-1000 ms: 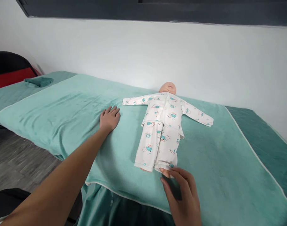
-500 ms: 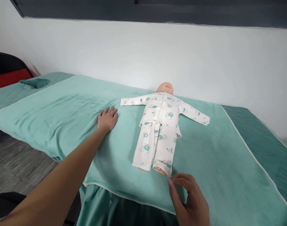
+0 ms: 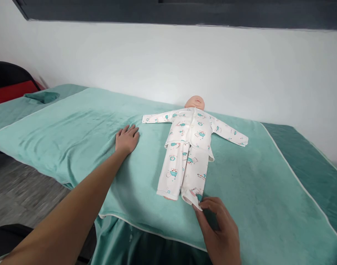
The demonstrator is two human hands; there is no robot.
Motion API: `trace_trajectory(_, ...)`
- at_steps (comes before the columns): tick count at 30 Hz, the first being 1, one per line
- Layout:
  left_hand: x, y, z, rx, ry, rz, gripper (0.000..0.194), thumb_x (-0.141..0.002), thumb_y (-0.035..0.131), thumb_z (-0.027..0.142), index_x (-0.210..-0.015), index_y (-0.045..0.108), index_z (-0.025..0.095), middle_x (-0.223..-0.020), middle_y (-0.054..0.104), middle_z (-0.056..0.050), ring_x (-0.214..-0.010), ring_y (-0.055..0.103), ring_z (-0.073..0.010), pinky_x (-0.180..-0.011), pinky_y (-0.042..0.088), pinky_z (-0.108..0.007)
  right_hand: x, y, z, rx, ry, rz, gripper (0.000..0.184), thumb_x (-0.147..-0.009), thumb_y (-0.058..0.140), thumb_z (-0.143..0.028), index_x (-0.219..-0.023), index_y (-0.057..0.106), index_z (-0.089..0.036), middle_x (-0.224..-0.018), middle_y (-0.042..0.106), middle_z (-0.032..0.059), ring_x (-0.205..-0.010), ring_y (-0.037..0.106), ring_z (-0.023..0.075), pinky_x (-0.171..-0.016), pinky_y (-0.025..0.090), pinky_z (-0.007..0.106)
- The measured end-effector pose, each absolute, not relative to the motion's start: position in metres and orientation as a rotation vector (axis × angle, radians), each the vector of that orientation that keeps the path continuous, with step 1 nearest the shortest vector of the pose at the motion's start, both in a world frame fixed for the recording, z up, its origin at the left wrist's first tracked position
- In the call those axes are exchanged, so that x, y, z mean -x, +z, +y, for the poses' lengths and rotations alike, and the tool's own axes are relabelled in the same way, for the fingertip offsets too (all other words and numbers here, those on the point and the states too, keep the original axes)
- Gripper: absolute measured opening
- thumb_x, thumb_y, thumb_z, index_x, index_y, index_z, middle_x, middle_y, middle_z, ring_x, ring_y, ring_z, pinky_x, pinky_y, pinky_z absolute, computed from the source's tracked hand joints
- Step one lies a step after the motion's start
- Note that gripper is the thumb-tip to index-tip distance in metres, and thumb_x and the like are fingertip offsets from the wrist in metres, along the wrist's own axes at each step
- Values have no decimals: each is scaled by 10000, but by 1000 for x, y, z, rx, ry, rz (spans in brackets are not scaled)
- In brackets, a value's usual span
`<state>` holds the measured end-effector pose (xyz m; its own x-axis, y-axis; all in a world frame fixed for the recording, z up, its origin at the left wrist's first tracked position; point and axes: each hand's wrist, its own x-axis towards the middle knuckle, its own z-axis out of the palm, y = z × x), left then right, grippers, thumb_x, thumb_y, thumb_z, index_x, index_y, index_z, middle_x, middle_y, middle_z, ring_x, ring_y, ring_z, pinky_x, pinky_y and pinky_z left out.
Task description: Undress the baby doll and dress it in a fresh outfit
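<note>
A baby doll [image 3: 195, 103] lies on its back, its head toward the wall. It wears a white printed shirt [image 3: 190, 127] with sleeves spread out and matching white trousers [image 3: 171, 173]. My right hand [image 3: 219, 228] pinches the hem of the trouser leg on the right between thumb and fingers; that leg's foot is hidden by the cloth. To the left of the doll, my left hand [image 3: 126, 139] rests flat on the light green blanket [image 3: 248, 184], fingers extended, holding nothing.
The blanket covers a bed with a darker green sheet [image 3: 298, 147] at the right. A small green cloth bundle [image 3: 42, 96] lies at the far left, near a red and black chair [image 3: 10, 86]. A white wall [image 3: 129, 59] stands behind the bed.
My right hand has moved slightly left onto the trouser hem, now gripping it and drawing it down over the foot. My left hand stays in place.
</note>
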<state>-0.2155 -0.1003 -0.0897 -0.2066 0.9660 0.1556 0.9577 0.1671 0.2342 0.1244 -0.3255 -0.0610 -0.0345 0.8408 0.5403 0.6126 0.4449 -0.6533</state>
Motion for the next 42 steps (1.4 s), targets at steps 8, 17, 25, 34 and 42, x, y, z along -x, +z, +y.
trace_trajectory(8,216,-89,-101,-1958,464,2365,555,-985,250,442,-1441,539,312,-1599,407,55,-1526,297,-237,-1256,199,-491,-132,-60,-330,1213,162,-1784,92,-938,610,-140,-995,602,-213,-939,612,47,-816,638,151,-668,545,247)
trace_trajectory(17,215,-88,-101,-1954,463,2369,552,-984,245,440,-1432,544,315,-1600,405,58,-1529,294,-234,-1260,194,-488,-115,-61,-321,1237,210,-1884,265,-948,606,-146,-1190,641,-249,-1111,575,89,-999,604,205,-769,565,329)
trace_trajectory(25,215,-89,-100,-1945,486,2378,537,-978,263,424,-1414,562,326,-1583,434,60,-1518,318,-233,-1253,210,-490,-113,-49,-320,1122,180,-1847,220,-916,626,-64,-1068,667,-219,-962,600,58,-859,598,173,-688,521,311)
trace_trajectory(34,216,-89,-100,-1949,477,2368,554,-983,243,437,-1424,554,314,-1593,417,59,-1521,309,-237,-1254,204,-486,-108,-49,-321,1132,167,-1905,196,-926,627,-95,-1074,648,-222,-983,603,68,-891,592,187,-706,516,318)
trace_trajectory(42,215,-88,-101,-1939,485,2374,539,-983,258,433,-1413,564,323,-1585,432,61,-1516,321,-237,-1252,215,-484,-93,-51,-312,1264,54,-2043,153,-905,659,-177,-1040,607,-229,-1236,583,119,-1205,514,311,-927,482,470)
